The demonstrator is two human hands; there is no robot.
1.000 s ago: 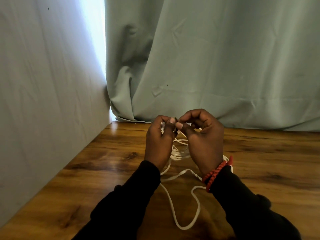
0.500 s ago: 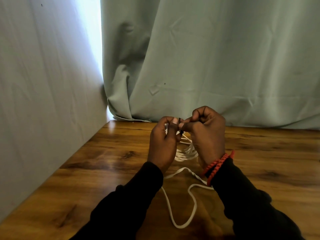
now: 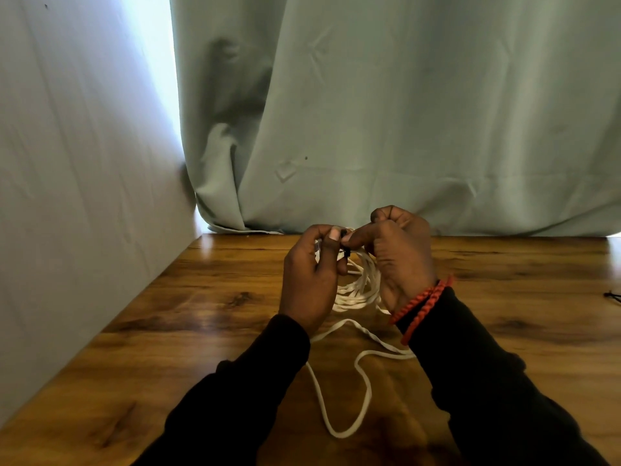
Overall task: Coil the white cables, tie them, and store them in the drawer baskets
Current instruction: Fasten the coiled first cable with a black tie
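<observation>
White cable coiled in flat loops, left hand and right hand pinching black tie

A makeshift recording corner, probably in a home or studio, is suggested rather than proved. A glossy wood-grain tabletop is enclosed by pale green cloth hung behind and a stretched sheet at the left; daylight is admitted through the gap between them.

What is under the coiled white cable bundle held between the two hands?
Under the coiled white cable bundle lies the glossy brown wooden tabletop, with the cable's loose tail looping toward the viewer. Left hand and right hand cover its top, so the tie there is mostly hidden.
</observation>
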